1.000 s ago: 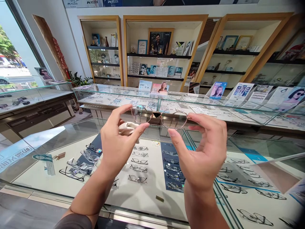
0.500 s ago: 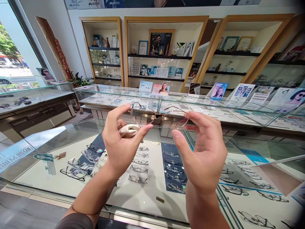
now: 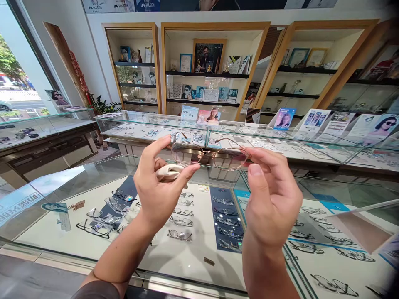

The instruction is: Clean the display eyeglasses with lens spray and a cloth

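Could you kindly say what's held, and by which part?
Left hand and right hand hold glasses by opposite outer ends; left also holds a cloth.

Folds of a pale cloth point(image 3: 170, 171) vanish inside the left hand point(image 3: 158, 189), whose index finger masks the eyeglasses' point(image 3: 208, 152) 9 o'clock end; fingers of the right hand point(image 3: 272, 195) screen the 3 o'clock end, leaving it unclear whether the thumb touches the frame. The bottom edge crops a dark sleeve point(image 3: 96, 289) between 7 and 8 o'clock and the right forearm point(image 3: 264, 270) near 5. A wall banner point(image 3: 249, 4) is cut short at 12 o'clock, a case's cornermost spectacles point(image 3: 375, 290) at 4. Between 2 and 3, a blue leaflet's point(image 3: 284, 118) portrait is blurred, its print too small to read.
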`<control>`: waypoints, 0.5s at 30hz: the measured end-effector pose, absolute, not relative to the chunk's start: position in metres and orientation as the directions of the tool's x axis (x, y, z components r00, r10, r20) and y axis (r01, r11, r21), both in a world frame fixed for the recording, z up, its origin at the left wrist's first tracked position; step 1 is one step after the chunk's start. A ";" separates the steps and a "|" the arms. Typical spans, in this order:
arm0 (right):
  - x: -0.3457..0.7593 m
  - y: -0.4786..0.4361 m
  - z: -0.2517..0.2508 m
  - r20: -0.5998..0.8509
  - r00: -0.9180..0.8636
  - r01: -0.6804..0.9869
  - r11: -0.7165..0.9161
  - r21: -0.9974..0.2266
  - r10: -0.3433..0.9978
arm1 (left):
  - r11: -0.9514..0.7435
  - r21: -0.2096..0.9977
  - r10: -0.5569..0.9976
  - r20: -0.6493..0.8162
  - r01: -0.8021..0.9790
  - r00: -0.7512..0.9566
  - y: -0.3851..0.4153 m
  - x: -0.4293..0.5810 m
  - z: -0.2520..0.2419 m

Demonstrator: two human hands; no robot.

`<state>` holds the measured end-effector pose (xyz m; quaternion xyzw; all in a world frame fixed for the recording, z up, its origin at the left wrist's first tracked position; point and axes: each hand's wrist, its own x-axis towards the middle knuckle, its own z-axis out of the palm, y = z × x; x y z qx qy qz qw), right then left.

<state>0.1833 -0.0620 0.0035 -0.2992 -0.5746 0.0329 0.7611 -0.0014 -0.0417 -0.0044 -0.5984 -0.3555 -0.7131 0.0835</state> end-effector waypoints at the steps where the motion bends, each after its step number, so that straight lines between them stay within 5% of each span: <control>1: 0.183 -0.062 0.004 0.851 0.346 0.287 0.819 -0.497 0.395 | -0.748 0.391 0.291 0.919 0.537 -0.266 -0.041 -0.001 -0.005; 15: 0.182 -0.059 0.007 0.829 0.425 0.242 0.837 -0.491 0.364 | -0.785 0.380 0.296 0.924 0.489 -0.244 -0.040 -0.001 -0.010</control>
